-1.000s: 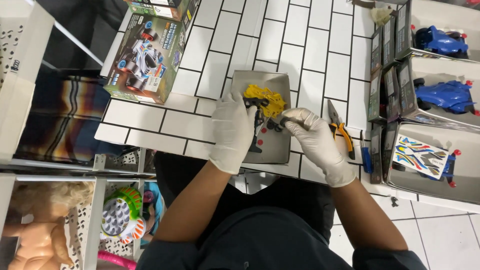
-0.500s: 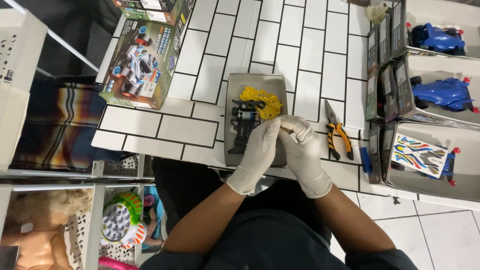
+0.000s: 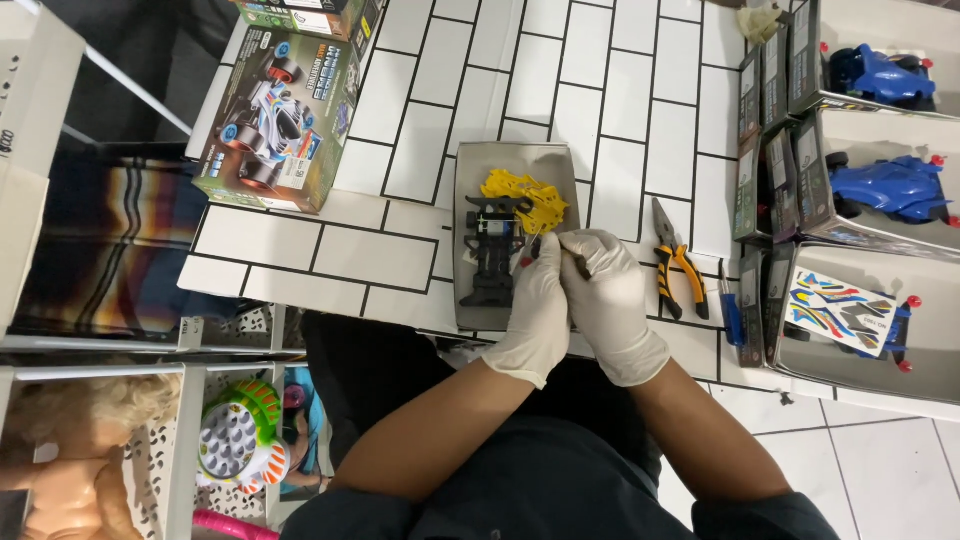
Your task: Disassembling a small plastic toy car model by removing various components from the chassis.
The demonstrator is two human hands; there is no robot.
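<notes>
A grey tray (image 3: 470,300) lies on the white tiled table. In it are a black toy car chassis (image 3: 488,250) and a yellow parts frame (image 3: 530,198). My left hand (image 3: 538,310) and my right hand (image 3: 612,305), both in white gloves, are pressed together over the tray's right near corner. Their fingertips pinch a small dark part (image 3: 579,265) between them, mostly hidden by the fingers. The chassis lies just left of my left hand, untouched.
Orange-handled pliers (image 3: 676,268) lie right of the tray, with a blue tool (image 3: 729,310) beyond. Open boxes with blue toy cars (image 3: 885,188) and a sticker sheet (image 3: 838,310) line the right side. A toy car box (image 3: 275,120) sits far left. Shelves with toys stand below the table edge.
My hands let go of the chassis, which now lies in the tray, and came together at the tray's right side around a small part.
</notes>
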